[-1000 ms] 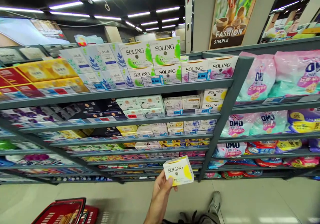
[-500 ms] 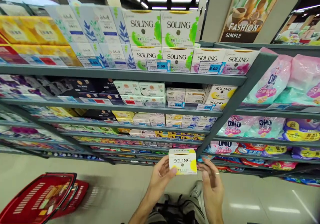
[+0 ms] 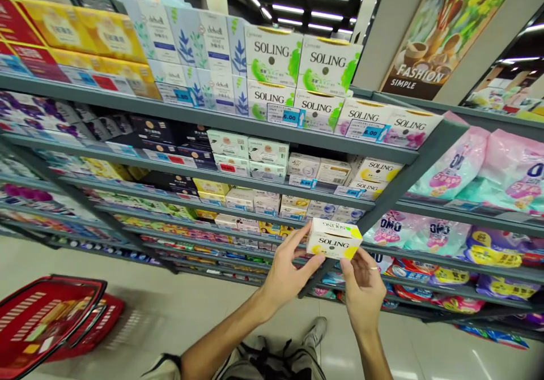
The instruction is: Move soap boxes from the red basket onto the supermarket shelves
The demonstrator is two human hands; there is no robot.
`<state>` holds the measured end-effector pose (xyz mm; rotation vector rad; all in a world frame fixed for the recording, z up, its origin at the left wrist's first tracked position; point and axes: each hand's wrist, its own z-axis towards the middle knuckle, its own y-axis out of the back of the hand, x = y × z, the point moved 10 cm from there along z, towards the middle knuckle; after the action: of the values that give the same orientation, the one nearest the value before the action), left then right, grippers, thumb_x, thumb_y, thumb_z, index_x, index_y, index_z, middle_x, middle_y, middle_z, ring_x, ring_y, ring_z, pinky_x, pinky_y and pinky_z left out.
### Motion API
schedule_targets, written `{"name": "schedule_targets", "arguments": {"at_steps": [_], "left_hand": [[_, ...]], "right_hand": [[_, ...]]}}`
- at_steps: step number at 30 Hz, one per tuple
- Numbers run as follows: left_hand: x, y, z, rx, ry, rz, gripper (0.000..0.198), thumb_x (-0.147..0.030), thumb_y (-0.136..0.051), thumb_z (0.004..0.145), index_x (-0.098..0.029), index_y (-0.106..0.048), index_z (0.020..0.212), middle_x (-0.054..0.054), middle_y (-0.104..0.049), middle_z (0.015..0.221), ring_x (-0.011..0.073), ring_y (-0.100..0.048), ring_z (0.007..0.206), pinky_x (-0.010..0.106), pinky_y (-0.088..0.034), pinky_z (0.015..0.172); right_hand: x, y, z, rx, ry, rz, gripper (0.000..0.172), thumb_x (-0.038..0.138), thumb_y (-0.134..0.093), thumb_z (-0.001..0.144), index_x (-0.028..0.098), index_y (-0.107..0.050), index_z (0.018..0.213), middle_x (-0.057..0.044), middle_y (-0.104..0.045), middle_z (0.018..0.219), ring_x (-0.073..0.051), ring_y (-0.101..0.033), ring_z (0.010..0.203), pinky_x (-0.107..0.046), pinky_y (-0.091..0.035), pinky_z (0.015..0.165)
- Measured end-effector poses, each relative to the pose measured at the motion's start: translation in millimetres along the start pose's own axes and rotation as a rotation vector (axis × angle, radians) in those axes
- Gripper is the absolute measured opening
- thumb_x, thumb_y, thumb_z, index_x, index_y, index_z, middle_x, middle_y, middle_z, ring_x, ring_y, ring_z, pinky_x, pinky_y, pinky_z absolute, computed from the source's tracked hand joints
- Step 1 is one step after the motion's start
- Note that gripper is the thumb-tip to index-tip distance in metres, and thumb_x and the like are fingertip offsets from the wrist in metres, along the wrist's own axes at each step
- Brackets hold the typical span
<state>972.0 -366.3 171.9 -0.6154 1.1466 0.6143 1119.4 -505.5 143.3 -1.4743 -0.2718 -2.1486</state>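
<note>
A white and yellow SOLING soap box (image 3: 334, 246) is held up in front of the shelves, its front and top faces toward me. My left hand (image 3: 289, 267) grips its left side, thumb at the lower front edge and fingers on the left end. At the box's lower right, my right hand (image 3: 363, 284) has its thumb on the bottom edge and fingers behind the right end. Matching yellow SOLING boxes (image 3: 378, 170) sit on the second shelf, just above and right of the held box.
A grey shelf rack (image 3: 255, 122) full of boxed soaps stands before me. Bagged OMO detergent (image 3: 446, 165) fills the bay at right. A red shopping basket (image 3: 25, 312) with items inside stands on the floor at lower left. A sign (image 3: 446, 34) hangs at upper right.
Both hands have raised the soap box and moved it right, tilting it so more of its top shows. My right hand now touches the box's right end. The view has tilted.
</note>
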Motion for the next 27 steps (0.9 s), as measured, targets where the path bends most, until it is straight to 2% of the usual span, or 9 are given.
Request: {"name": "schedule_targets", "arguments": {"at_steps": [5, 8, 10, 15, 18, 22, 27], "left_hand": [[-17, -9.0, 29, -0.028, -0.094, 0.115, 0.057, -0.036, -0.067, 0.093, -0.024, -0.054, 0.147, 0.010, -0.058, 0.147, 0.0290, -0.061, 0.128, 0.038, -0.059, 0.100], [-23, -26.1, 57, 0.020, -0.100, 0.138, 0.059, -0.038, -0.067, 0.093, -0.027, -0.050, 0.148, 0.007, -0.062, 0.144, 0.0270, -0.062, 0.129, 0.040, -0.057, 0.104], [-29, -38.4, 77, 0.050, -0.122, 0.148, 0.058, -0.039, -0.067, 0.092, -0.026, -0.051, 0.146, 0.007, -0.066, 0.140, 0.0261, -0.064, 0.127, 0.040, -0.057, 0.105], [-39, -59.0, 119, 0.046, -0.217, 0.193, 0.053, -0.039, -0.069, 0.090, -0.022, -0.060, 0.139, 0.008, -0.072, 0.131, 0.0257, -0.070, 0.116, 0.043, -0.058, 0.103], [-40, -68.3, 135, 0.031, -0.286, 0.213, 0.050, -0.038, -0.069, 0.090, -0.021, -0.063, 0.137, 0.008, -0.072, 0.130, 0.0243, -0.072, 0.109, 0.043, -0.059, 0.101], [-39, -77.4, 144, 0.023, -0.335, 0.218, 0.046, -0.036, -0.068, 0.092, -0.021, -0.064, 0.135, 0.009, -0.069, 0.128, 0.0216, -0.071, 0.106, 0.040, -0.058, 0.101], [-37, -78.2, 151, -0.038, -0.356, 0.165, 0.045, -0.036, -0.068, 0.092, -0.020, -0.064, 0.134, 0.009, -0.063, 0.127, 0.0212, -0.070, 0.108, 0.039, -0.058, 0.102]], "right_hand": [[26, -5, 38, -0.003, 0.083, 0.009, 0.040, 0.035, -0.072, 0.090, 0.022, -0.066, 0.128, -0.012, -0.069, 0.128, -0.026, -0.068, 0.115, -0.044, -0.058, 0.101], [46, -1, 67, -0.011, 0.186, -0.031, 0.032, 0.034, -0.070, 0.092, 0.025, -0.070, 0.123, -0.011, -0.063, 0.136, -0.024, -0.066, 0.119, -0.040, -0.057, 0.100], [55, 3, 85, -0.034, 0.233, -0.059, 0.029, 0.034, -0.069, 0.093, 0.024, -0.071, 0.120, -0.010, -0.064, 0.132, -0.023, -0.067, 0.114, -0.039, -0.057, 0.100], [51, 12, 125, -0.103, 0.210, -0.010, 0.037, 0.038, -0.070, 0.091, 0.021, -0.069, 0.123, -0.011, -0.072, 0.120, -0.024, -0.071, 0.110, -0.041, -0.058, 0.099], [47, 20, 138, -0.162, 0.219, -0.052, 0.036, 0.041, -0.069, 0.091, 0.018, -0.071, 0.119, -0.012, -0.074, 0.116, -0.024, -0.072, 0.106, -0.040, -0.059, 0.096], [46, 27, 146, -0.226, 0.263, -0.101, 0.039, 0.042, -0.069, 0.091, 0.017, -0.068, 0.121, -0.012, -0.074, 0.113, -0.023, -0.073, 0.103, -0.040, -0.061, 0.094], [54, 21, 147, -0.231, 0.382, -0.197, 0.041, 0.035, -0.074, 0.089, 0.018, -0.064, 0.125, -0.012, -0.071, 0.119, -0.022, -0.072, 0.103, -0.040, -0.062, 0.095]]}}
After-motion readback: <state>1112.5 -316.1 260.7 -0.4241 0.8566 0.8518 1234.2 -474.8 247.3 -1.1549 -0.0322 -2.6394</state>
